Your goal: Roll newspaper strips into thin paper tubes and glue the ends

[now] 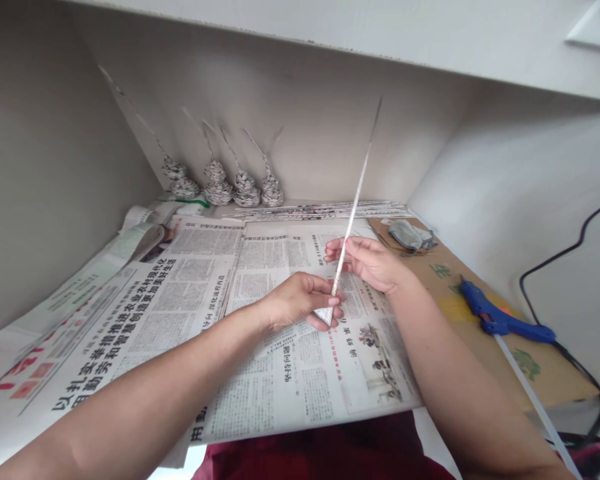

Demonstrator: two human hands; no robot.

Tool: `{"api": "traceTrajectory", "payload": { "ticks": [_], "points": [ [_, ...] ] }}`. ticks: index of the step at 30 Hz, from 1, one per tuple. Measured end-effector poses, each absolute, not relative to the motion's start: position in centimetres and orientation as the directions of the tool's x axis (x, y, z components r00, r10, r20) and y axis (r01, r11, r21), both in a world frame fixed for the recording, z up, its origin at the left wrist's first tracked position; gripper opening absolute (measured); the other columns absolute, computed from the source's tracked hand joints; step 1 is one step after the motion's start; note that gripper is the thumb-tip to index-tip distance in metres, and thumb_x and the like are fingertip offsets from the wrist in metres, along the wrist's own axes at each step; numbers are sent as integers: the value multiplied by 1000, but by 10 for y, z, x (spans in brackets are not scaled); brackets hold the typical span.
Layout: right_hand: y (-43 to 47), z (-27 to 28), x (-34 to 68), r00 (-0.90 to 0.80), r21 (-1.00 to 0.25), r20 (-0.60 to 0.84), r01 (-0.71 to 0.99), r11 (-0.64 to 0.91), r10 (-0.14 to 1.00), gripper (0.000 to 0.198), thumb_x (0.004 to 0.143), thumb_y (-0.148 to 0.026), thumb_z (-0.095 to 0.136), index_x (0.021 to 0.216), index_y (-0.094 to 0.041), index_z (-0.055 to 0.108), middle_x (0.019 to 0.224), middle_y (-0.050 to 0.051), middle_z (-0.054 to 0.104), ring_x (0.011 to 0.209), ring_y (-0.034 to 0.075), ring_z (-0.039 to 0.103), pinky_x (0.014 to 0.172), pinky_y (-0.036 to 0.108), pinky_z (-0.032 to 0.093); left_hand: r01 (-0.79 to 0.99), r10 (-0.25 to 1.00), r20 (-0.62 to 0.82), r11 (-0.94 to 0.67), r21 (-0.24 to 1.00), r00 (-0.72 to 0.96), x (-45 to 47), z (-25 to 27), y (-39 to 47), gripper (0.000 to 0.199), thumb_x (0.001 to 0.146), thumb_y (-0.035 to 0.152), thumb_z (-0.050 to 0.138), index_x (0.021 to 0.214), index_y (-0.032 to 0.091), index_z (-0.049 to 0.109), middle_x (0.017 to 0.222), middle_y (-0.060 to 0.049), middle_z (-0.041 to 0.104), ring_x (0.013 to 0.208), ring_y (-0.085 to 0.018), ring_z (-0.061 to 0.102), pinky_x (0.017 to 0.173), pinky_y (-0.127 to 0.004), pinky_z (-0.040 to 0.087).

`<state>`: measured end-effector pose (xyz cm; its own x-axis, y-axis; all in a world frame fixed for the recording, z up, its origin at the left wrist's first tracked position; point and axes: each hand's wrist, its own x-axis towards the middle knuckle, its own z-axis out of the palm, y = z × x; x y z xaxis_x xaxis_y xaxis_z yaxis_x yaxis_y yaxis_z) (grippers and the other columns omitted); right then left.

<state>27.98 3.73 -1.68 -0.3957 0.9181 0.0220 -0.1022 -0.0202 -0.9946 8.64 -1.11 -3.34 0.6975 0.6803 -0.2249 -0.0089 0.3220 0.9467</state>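
Note:
A long, thin rolled newspaper tube (356, 200) slants up and to the right above the newspaper sheets (265, 293). Its lower end flares into a wider folded tip. My left hand (310, 300) is closed around that lower end, thumb and fingers pinching it. Higher up, my right hand (363, 260) has its thumb and fingers against the tube, pinching it lightly. Some fingertips of the right hand are behind the tube.
Several woven paper gourds (247, 189) stand along the back wall. Thin paper sticks (310, 212) lie in front of it. At right, a blue glue gun (500, 313), a grey cloth bundle (411, 235) and cardboard (460, 347); a black cable (525, 273) runs by the wall.

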Motion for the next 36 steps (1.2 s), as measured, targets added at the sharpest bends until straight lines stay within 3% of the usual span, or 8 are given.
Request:
{"api": "traceTrajectory", "payload": {
  "ticks": [3, 7, 12, 17, 22, 27, 32, 36],
  "points": [
    [36, -15, 280, -432, -996, 27, -88, -12, 902, 25, 77, -39, 66, 89, -18, 70, 95, 8, 67, 91, 20, 61, 70, 30, 49, -8, 676, -222, 319, 948, 703, 87, -32, -11, 32, 74, 33, 68, 98, 12, 65, 83, -9, 68, 75, -19, 65, 64, -34, 54],
    [38, -18, 280, -308, -995, 44, -101, 13, 950, 20, 74, -37, 69, 76, -17, 68, 83, 4, 66, 80, 16, 62, 65, 27, 48, 30, 674, -246, 315, 949, 696, 88, -32, -12, 33, 73, 32, 69, 97, 11, 65, 82, -10, 68, 74, -20, 66, 62, -34, 54],
    [38, -17, 281, -389, -995, 40, -95, 3, 920, 25, 79, -39, 64, 88, -17, 70, 93, 8, 67, 86, 19, 62, 67, 29, 48, 12, 685, -244, 326, 945, 686, 88, -32, -12, 31, 73, 32, 69, 96, 11, 65, 80, -9, 68, 74, -19, 66, 64, -35, 54],
    [38, -16, 280, -263, -997, 64, -56, 50, 963, 20, 72, -37, 71, 75, -18, 68, 82, 4, 67, 77, 15, 61, 63, 25, 46, 51, 678, -263, 316, 947, 686, 88, -30, -12, 31, 73, 31, 69, 96, 10, 66, 80, -10, 68, 73, -19, 65, 59, -30, 53],
    [37, -16, 280, -375, -997, 32, -73, 5, 926, 28, 77, -42, 65, 87, -17, 70, 91, 9, 67, 86, 20, 62, 66, 28, 48, 32, 688, -244, 305, 952, 684, 88, -33, -11, 33, 72, 32, 69, 97, 11, 65, 80, -10, 68, 73, -18, 65, 60, -30, 53],
    [39, -17, 280, -248, -998, 57, -43, 48, 967, 21, 71, -39, 71, 74, -18, 68, 78, 4, 66, 75, 15, 61, 60, 24, 45, 38, 685, -259, 320, 947, 681, 89, -33, -11, 33, 70, 32, 71, 95, 11, 65, 80, -9, 68, 73, -18, 65, 59, -29, 53],
    [38, -15, 281, -371, -995, 52, -97, 17, 927, 27, 76, -41, 67, 89, -18, 70, 92, 7, 67, 86, 19, 62, 65, 27, 47, 38, 695, -262, 320, 947, 670, 89, -33, -11, 33, 70, 32, 71, 95, 11, 65, 80, -9, 68, 72, -18, 65, 59, -29, 53],
    [39, -16, 282, -270, -995, 55, -92, 31, 961, 19, 72, -35, 71, 76, -17, 68, 80, 4, 66, 77, 15, 61, 61, 23, 46, 40, 682, -255, 314, 948, 686, 88, -33, -11, 32, 72, 30, 69, 96, 10, 64, 80, -10, 67, 71, -17, 64, 59, -29, 53]
  ]
}}
